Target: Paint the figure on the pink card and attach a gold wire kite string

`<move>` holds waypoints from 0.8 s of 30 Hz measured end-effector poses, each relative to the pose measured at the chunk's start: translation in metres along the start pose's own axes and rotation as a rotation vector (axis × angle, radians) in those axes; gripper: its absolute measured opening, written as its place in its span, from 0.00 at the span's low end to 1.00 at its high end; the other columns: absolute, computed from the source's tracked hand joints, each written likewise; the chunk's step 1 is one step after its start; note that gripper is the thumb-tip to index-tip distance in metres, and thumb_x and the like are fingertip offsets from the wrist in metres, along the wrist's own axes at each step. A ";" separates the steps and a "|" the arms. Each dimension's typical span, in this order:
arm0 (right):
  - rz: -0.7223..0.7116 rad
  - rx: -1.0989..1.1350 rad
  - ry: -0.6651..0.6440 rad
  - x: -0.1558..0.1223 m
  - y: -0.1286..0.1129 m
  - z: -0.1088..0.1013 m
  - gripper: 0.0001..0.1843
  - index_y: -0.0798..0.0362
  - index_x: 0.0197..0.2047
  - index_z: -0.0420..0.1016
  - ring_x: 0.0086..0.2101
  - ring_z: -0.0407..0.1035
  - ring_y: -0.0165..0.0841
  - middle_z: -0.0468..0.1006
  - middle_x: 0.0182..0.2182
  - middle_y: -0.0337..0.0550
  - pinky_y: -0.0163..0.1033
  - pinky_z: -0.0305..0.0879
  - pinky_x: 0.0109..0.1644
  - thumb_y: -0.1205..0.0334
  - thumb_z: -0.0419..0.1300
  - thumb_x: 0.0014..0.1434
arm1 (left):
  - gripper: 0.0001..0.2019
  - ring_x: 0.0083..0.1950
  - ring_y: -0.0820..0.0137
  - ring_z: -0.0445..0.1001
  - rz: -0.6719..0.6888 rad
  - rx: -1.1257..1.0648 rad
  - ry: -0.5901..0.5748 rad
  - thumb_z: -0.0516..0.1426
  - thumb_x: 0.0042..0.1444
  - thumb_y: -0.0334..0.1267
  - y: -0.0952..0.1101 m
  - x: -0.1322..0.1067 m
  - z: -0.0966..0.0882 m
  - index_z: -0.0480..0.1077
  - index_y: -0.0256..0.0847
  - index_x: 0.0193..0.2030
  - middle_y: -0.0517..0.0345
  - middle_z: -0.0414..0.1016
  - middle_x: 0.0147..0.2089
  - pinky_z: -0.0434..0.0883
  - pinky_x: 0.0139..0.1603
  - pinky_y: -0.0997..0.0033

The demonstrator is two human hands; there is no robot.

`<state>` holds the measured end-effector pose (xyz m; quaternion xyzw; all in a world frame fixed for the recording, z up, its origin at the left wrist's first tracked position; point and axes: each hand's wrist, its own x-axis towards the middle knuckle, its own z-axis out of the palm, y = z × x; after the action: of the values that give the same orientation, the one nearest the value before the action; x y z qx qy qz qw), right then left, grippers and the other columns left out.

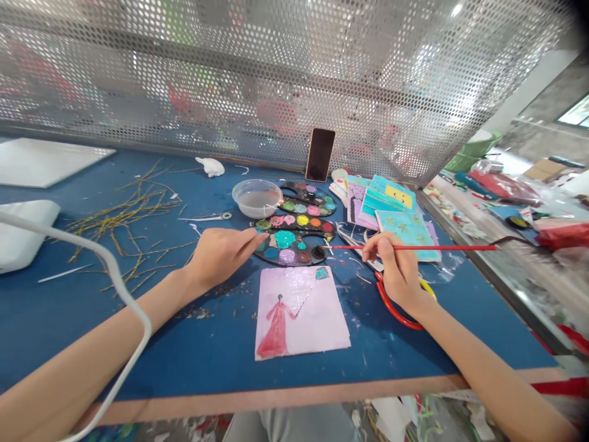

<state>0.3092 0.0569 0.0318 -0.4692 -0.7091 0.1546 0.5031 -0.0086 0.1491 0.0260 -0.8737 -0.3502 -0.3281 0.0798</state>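
My right hand [396,274] is shut on a thin red paintbrush [437,248], whose bristle end lies over a black watercolor palette [289,248]. My left hand [221,255] rests its fingertips on that palette's left edge, gripping nothing that I can see. Two more palettes [308,198] lie just behind it. Below, a pink card painting [299,313] shows a figure in a red dress with a kite. A clear plastic bowl [256,198] of cloudy water stands near the palettes. Red-handled scissors [396,310] lie partly hidden under my right hand.
Painted blue cards [407,236] are piled right of the palettes. A phone [319,155] leans on a perforated metal screen [276,80]. Dry yellow stalks [133,227] cover the blue table [193,362] at left. A white cable [108,261] crosses above my left arm.
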 end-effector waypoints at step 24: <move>-0.002 0.021 -0.069 -0.006 0.003 -0.002 0.22 0.49 0.31 0.68 0.29 0.64 0.33 0.70 0.27 0.40 0.41 0.62 0.35 0.53 0.43 0.73 | 0.25 0.18 0.71 0.54 0.006 0.056 -0.031 0.46 0.68 0.48 0.004 0.001 -0.003 0.59 0.45 0.19 0.62 0.58 0.14 0.50 0.23 0.66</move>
<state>0.3126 0.0528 0.0270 -0.4574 -0.7250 0.1776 0.4834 -0.0070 0.1455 0.0294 -0.8771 -0.3578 -0.3043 0.0998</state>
